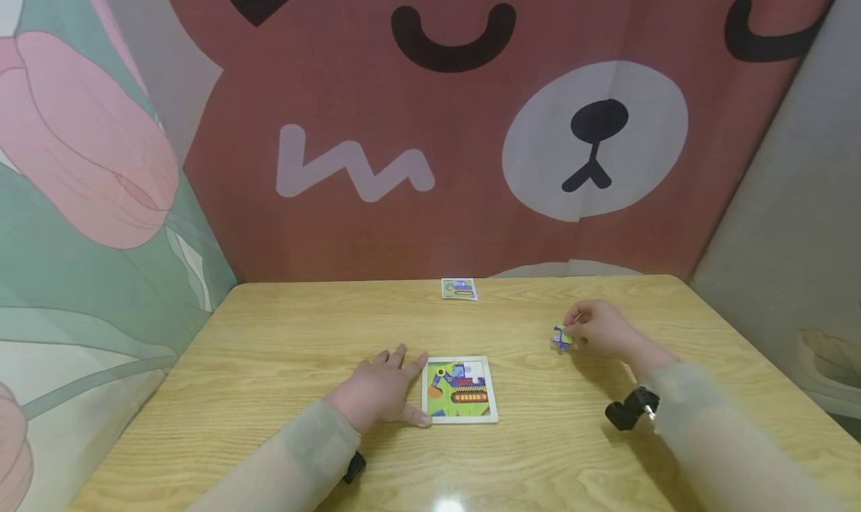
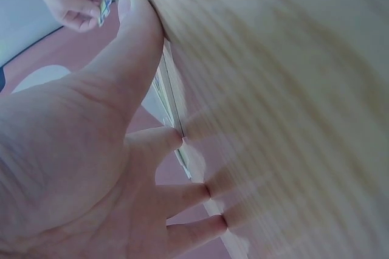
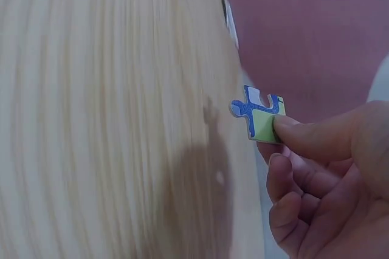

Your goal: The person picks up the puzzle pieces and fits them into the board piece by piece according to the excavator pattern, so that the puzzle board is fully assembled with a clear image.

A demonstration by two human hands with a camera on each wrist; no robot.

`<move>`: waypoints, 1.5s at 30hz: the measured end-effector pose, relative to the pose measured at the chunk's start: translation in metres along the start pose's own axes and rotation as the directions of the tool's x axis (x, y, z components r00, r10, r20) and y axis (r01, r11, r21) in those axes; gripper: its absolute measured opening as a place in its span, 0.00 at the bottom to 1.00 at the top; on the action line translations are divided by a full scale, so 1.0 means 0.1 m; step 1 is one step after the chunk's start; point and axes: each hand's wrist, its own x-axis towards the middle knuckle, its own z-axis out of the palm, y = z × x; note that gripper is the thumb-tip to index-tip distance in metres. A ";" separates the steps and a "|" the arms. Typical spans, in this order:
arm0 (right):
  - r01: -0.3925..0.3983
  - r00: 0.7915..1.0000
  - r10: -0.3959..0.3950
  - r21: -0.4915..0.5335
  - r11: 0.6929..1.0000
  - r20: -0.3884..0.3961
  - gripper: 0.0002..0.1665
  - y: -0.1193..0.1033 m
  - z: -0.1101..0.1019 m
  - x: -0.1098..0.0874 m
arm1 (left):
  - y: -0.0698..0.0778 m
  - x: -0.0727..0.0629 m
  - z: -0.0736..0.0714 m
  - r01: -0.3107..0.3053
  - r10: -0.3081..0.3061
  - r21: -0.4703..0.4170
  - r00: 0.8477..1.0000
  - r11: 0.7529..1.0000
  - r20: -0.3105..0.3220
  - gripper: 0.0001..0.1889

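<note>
A square jigsaw puzzle board (image 1: 464,421) with a white border lies on the table, showing a blue excavator on green; a pale, bare patch shows in its upper right part. My left hand (image 1: 382,389) rests with spread fingers at the board's left side, thumb and index finger touching its edge. In the left wrist view, the fingertips of this hand (image 2: 73,155) meet the tabletop. Right of the board, my right hand (image 1: 602,330) pinches a jigsaw piece (image 3: 262,119) between thumb and fingers. The piece is blue, green and pale lilac, held a little above the table.
A small picture card (image 1: 460,288) with the same excavator design lies near the far edge of the wooden table (image 1: 303,321). Behind the table stands a wall (image 1: 363,235) with a bear design. A black wrist device (image 1: 632,409) sits under the right sleeve.
</note>
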 end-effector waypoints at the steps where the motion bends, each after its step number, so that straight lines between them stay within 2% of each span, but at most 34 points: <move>1: 0.012 1.000 -0.012 0.007 1.000 0.007 0.04 -0.05 0.04 0.02 | 0.00 0.00 0.00 0.000 0.000 -0.005 1.000 1.000 -0.001 0.54; 5: 0.083 0.996 -0.084 0.053 0.995 0.031 0.03 -0.27 0.23 0.08 | 0.00 0.00 0.00 0.002 -0.002 -0.009 1.000 1.000 0.001 0.54; 9: 0.119 0.991 -0.125 0.098 0.988 0.057 0.03 -0.47 0.42 0.10 | 0.00 0.01 0.01 0.003 -0.003 -0.004 1.000 1.000 0.002 0.54; 17: 0.092 0.990 -0.107 0.154 0.984 0.088 0.06 -0.74 0.79 0.12 | 0.00 0.00 0.00 0.007 -0.007 -0.006 1.000 1.000 0.008 0.54; 22: 0.056 0.989 -0.076 0.152 0.987 0.129 0.06 -0.85 0.95 0.11 | 0.00 0.01 0.00 0.006 -0.006 0.005 1.000 1.000 0.007 0.54; 29: 0.066 0.978 -0.097 0.170 0.983 0.184 0.04 -0.87 1.06 0.11 | 0.01 0.03 0.00 0.018 -0.019 0.023 1.000 1.000 0.015 0.54; 34: 0.066 0.975 -0.094 0.139 0.988 0.199 0.05 -0.86 1.09 0.10 | 0.00 0.03 0.01 0.017 -0.017 0.030 1.000 0.999 0.014 0.54; 45: 0.019 0.986 -0.021 0.011 1.000 0.164 0.08 -0.89 1.15 0.09 | 0.00 0.03 0.01 0.014 -0.015 0.020 1.000 1.000 0.012 0.54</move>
